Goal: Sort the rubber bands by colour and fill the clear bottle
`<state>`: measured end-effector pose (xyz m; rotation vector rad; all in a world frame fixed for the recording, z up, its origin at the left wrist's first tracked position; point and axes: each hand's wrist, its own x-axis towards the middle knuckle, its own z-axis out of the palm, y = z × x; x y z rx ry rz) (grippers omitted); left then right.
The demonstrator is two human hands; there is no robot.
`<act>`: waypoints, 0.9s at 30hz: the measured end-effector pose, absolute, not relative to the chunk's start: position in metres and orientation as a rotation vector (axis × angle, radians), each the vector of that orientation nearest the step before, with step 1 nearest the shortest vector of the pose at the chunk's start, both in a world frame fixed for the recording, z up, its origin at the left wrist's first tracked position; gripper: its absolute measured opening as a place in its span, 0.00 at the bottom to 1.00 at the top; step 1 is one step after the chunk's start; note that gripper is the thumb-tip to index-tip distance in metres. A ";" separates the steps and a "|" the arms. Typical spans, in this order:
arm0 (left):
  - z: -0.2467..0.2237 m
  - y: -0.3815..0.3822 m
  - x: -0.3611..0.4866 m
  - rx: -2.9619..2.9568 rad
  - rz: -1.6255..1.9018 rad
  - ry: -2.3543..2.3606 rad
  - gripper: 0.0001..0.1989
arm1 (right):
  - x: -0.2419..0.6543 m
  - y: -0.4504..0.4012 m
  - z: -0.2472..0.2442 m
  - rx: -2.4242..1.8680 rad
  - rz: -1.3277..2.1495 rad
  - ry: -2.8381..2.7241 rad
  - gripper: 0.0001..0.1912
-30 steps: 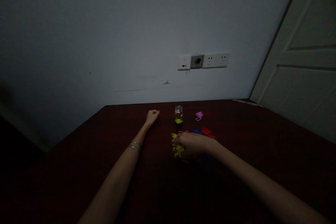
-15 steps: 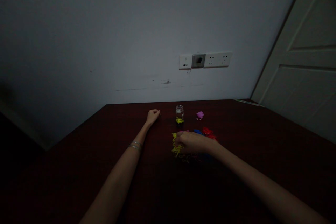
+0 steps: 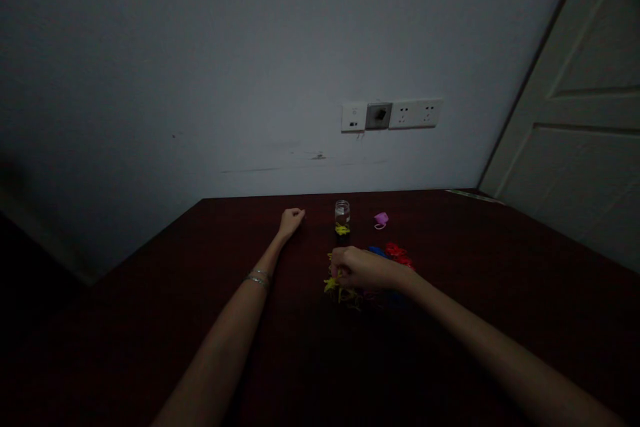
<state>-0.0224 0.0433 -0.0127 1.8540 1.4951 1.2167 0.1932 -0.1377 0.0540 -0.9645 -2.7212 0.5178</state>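
Observation:
My right hand (image 3: 357,267) is closed in a pinch at a loose heap of yellow strands (image 3: 345,295), with some strands hanging from its fingertips. Part of the heap is hidden beneath the hand. Blue strands (image 3: 379,251) and red strands (image 3: 399,253) lie beyond my right wrist. A small clear glass jar (image 3: 343,215) stands upright and uncovered past the hand, with yellow strands (image 3: 343,230) at its bottom. To the jar's left, my left hand (image 3: 291,219) rests on the table with curled fingers, and nothing shows in it.
The dark red-brown table (image 3: 240,227) meets a pale wall (image 3: 250,80) at the back. A small pink item with a loop (image 3: 381,219) lies right of the jar. Sockets and a switch (image 3: 390,115) are on the wall. A white panelled door (image 3: 580,147) stands at the right.
My right hand has risen slightly, and the yellow strands below its fingers have shifted and bunched differently. The left hand and the jar have stayed put.

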 end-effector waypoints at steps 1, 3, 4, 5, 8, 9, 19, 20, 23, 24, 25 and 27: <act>-0.013 0.043 -0.023 1.855 1.216 1.491 0.16 | 0.194 -0.137 0.053 -0.956 0.540 -2.695 0.05; -0.014 0.044 -0.023 1.857 1.218 1.485 0.16 | 0.195 -0.135 0.053 -0.936 0.582 -2.644 0.06; -0.014 0.044 -0.024 1.859 1.220 1.482 0.16 | 0.195 -0.134 0.053 -0.923 0.605 -2.623 0.06; -0.015 0.045 -0.024 1.862 1.222 1.479 0.16 | 0.195 -0.134 0.054 -0.911 0.631 -2.604 0.05; -0.015 0.045 -0.025 1.863 1.218 1.480 0.16 | 0.195 -0.135 0.057 -0.904 0.733 -2.567 0.05; -0.015 0.045 -0.025 1.858 1.216 1.484 0.16 | 0.195 -0.135 0.059 -0.914 0.772 -2.561 0.05; -0.014 0.043 -0.023 1.825 1.228 1.472 0.16 | 0.201 -0.126 0.082 -0.977 0.909 -2.464 0.08; -0.015 0.044 -0.023 1.829 1.226 1.467 0.16 | 0.204 -0.123 0.086 -0.983 0.883 -2.450 0.08; -0.017 0.046 -0.024 1.834 1.227 1.472 0.17 | 0.213 -0.110 0.103 -1.035 0.816 -2.387 0.08; -0.017 0.046 -0.024 1.836 1.226 1.479 0.17 | 0.216 -0.104 0.110 -1.057 0.803 -2.368 0.08; -0.017 0.047 -0.024 1.838 1.226 1.487 0.17 | 0.220 -0.098 0.117 -1.069 0.785 -2.355 0.08; -0.017 0.047 -0.024 1.845 1.228 1.496 0.16 | 0.228 -0.085 0.131 -1.098 0.754 -2.345 0.09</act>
